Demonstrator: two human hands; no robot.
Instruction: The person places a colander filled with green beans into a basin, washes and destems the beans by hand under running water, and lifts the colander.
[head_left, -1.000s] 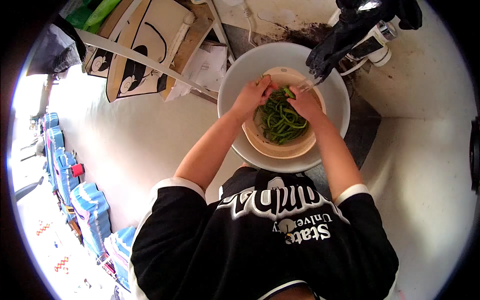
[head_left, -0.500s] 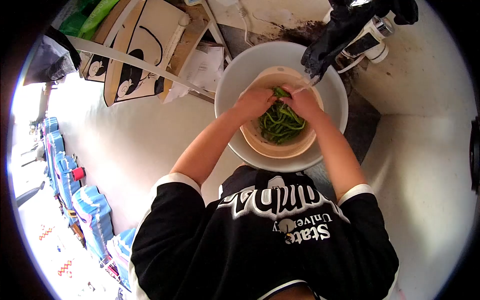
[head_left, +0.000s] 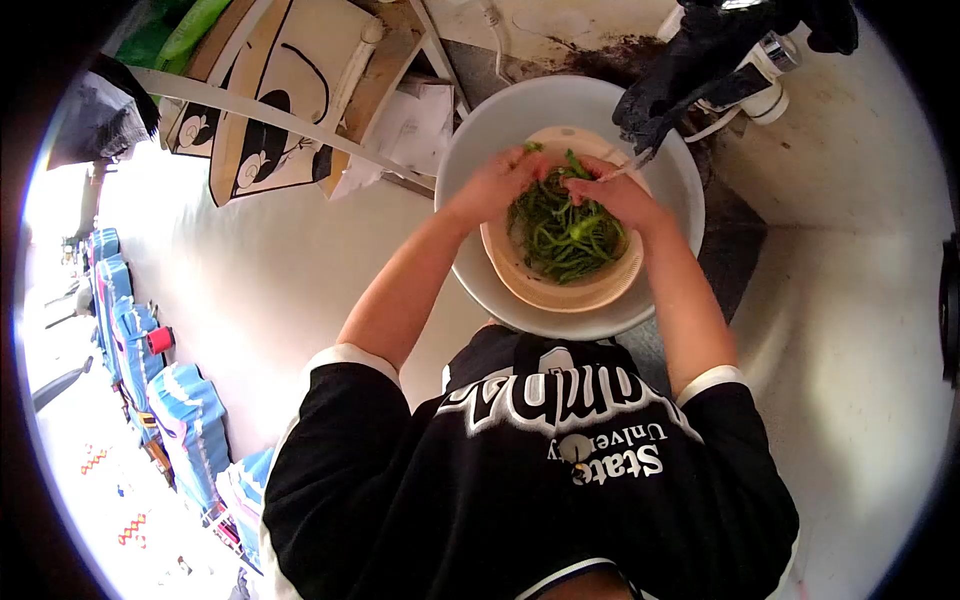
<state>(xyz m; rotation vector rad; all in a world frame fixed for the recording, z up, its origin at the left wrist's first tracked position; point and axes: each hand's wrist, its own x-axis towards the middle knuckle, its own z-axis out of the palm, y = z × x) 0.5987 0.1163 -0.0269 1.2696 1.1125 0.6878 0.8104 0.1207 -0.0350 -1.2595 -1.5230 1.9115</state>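
Observation:
Long, thin green peppers (head_left: 565, 245) lie heaped in a peach-coloured strainer basket (head_left: 520, 275), which sits inside a large grey basin (head_left: 470, 262). My left hand (head_left: 497, 186) is over the basket's left side, slightly blurred, its fingers closed with a bit of green showing at their tips. Over the right side, my right hand (head_left: 618, 192) has thumb and fingers closed around a green pepper at the top of the heap. A thin stream of water (head_left: 628, 166) runs down beside the right hand from a spout wrapped in black plastic (head_left: 665, 95).
A white device with a chrome knob (head_left: 768, 75) is on the wall at upper right. To the upper left stands a metal-framed shelf (head_left: 280, 122) with printed cardboard and papers. Several blue-covered seats (head_left: 188, 425) line the far left.
My hands have moved apart, the left going up and left off the heap. More of the peppers shows between them. The view has shifted slightly.

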